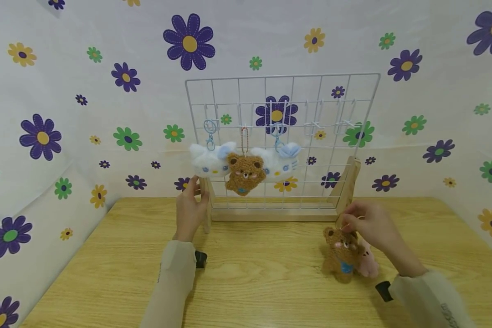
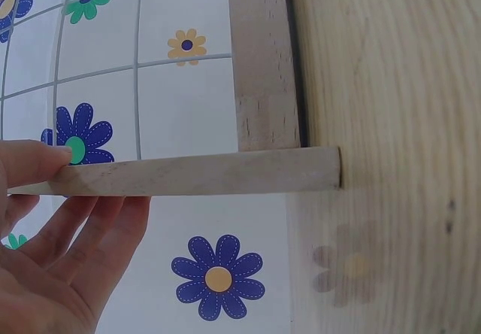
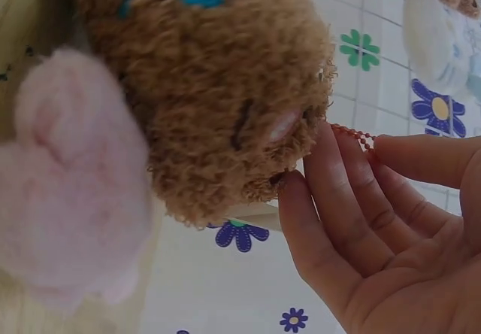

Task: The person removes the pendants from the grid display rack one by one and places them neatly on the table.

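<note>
My right hand [image 1: 371,225] pinches the ball chain [image 3: 352,132] of a brown plush bear keychain [image 1: 341,255], which wears a blue patch on its front. The bear hangs from the fingers at the right of the table, overlapping a pink plush toy [image 1: 368,262] behind it. At the rack's left end, my left hand [image 1: 191,207] grips the wooden side leg [image 2: 203,172], thumb on one face and fingers on the other. From the white wire grid rack [image 1: 307,159] hang another brown bear [image 1: 246,175] and two white plush cat heads, one left [image 1: 209,166] and one right [image 1: 276,168].
White hooks [image 1: 311,123] stick out of the grid's right half above the held bear. The rack's wooden base bar [image 1: 270,215] runs along the back of the wooden table [image 1: 250,282]. A flower-patterned cloth [image 1: 147,114] covers the wall behind.
</note>
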A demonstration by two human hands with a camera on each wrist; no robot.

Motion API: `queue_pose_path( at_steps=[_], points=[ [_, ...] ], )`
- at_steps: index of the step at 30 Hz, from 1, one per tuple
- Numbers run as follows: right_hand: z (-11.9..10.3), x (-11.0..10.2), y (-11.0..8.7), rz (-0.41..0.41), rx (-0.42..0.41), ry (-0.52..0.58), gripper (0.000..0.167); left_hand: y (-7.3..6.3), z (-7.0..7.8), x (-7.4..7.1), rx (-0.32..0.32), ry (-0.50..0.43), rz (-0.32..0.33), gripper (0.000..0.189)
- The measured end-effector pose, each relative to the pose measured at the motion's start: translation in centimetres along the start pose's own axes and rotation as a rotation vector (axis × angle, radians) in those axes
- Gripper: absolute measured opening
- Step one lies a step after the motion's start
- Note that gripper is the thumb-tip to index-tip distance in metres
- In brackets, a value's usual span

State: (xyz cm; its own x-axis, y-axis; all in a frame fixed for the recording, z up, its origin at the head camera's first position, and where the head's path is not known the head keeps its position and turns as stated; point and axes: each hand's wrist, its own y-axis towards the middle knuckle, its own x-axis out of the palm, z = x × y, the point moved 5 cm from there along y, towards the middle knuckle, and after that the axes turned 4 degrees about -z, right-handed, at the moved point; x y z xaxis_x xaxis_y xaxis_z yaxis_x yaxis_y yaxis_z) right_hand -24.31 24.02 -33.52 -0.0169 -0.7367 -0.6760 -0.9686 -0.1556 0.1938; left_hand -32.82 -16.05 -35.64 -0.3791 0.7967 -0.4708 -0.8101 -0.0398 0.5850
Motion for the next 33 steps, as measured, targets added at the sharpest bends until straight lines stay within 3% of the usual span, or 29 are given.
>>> queue_pose_path(
  at_steps=[11,33],
  points=[
    [1.0,1.4,0.9,-0.079,-0.014,-0.033,0.009,0.0,-0.1,0.0,0.008,-0.004,0.002,0.046],
    [1.0,3.2,1.8,-0.141,-0.082,-0.021,0.007,0.0,-0.1,0.0,0.031,0.015,0.007,0.047]
  ],
)
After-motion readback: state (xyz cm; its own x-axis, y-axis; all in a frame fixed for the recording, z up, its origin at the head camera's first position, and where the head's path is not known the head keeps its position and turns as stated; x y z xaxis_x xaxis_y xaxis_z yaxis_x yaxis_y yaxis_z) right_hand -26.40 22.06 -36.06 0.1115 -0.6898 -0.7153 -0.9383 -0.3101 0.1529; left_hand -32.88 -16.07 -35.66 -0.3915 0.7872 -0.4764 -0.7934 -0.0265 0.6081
